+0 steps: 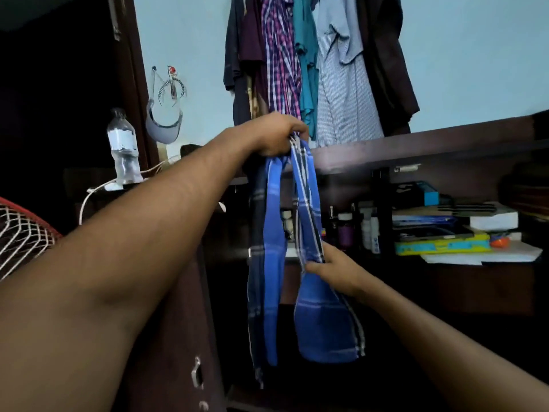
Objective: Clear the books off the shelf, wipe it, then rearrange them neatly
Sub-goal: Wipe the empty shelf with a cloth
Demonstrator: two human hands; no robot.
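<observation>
Left hand (274, 135) pinches blue checked cloth (309, 292) top, before shelf (416, 145) edge | right hand (332, 270) grips cloth lower | books (439, 233) stacked under shelf, right of cloth

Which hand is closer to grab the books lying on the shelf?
Probably the right hand. It pinches the blue checked cloth low down, nearer the flat stack of books on the dark wooden shelf. The left hand grips the cloth's top, higher up and farther left.

Left hand (274, 135) pinches blue checked cloth (300, 263) up high | right hand (334, 270) grips it lower | books (439, 233) stacked on shelf (416, 150), right
</observation>
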